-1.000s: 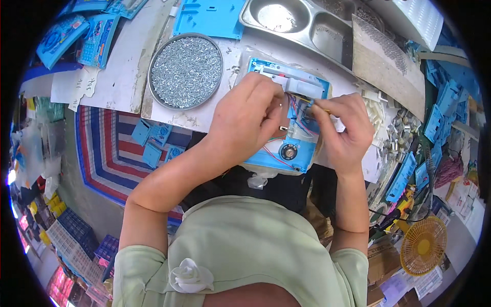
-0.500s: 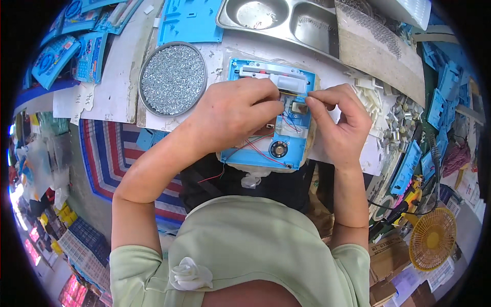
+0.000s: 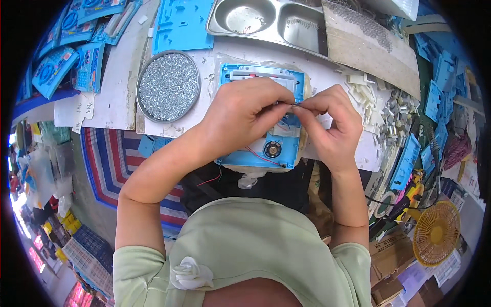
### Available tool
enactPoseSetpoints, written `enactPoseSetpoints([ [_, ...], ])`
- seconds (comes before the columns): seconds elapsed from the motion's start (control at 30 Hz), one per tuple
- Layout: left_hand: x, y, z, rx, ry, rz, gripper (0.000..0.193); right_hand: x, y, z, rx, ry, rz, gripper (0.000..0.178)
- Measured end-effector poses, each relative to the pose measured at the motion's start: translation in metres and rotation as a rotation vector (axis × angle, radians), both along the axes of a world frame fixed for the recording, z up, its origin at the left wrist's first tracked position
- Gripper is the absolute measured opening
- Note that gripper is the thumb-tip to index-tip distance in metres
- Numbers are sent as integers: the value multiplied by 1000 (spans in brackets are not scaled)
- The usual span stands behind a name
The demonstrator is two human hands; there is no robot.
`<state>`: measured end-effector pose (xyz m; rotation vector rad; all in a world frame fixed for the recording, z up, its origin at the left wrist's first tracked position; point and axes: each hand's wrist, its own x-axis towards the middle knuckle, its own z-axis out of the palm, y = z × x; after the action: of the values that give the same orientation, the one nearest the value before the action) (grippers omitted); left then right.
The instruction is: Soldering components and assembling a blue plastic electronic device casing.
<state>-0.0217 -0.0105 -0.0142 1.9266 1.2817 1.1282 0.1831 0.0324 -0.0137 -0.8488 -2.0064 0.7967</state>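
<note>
A blue plastic housing [image 3: 245, 159] lies on the table edge in front of me, with a round black speaker [image 3: 272, 149] and thin red wires [image 3: 254, 152] inside it. Above its right half, my left hand [image 3: 248, 112] and my right hand [image 3: 333, 123] meet fingertip to fingertip. Both are closed in a pinch. Whatever they hold is too small to make out, and the fingers cover the middle of the housing. A loose red wire end [image 3: 208, 181] hangs over the housing's near left side.
Left of the housing stands a round dish [image 3: 164, 122] of small silver screws [image 3: 169, 84]. Behind are a blue panel [image 3: 183, 25] and a metal compartment tray [image 3: 277, 25]. White plastic pieces [image 3: 362, 97] and small metal parts [image 3: 396, 115] lie at right, beyond them a yellow fan [image 3: 436, 233].
My hands have come together; they were apart, the right at the housing's right edge. It has moved left, and the left hand's fingertips have shifted right. The whole view has shifted slightly.
</note>
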Motion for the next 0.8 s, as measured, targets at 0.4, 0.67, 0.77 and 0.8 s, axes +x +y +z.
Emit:
enactPoseSetpoints([
  [0.4,6,3,6,210,249,58,15,237,-45,32,-336,776,-913,31],
  [0.67,14,5,-5,205,379,72,17,307,14,22,-241,899,-1031,33],
  [0.77,13,7,-6,224,381,73,17,325,15,18,-213,643,-1089,33],
  [0.8,14,6,-5,218,390,71,18,310,14,21,-153,605,-1274,30],
])
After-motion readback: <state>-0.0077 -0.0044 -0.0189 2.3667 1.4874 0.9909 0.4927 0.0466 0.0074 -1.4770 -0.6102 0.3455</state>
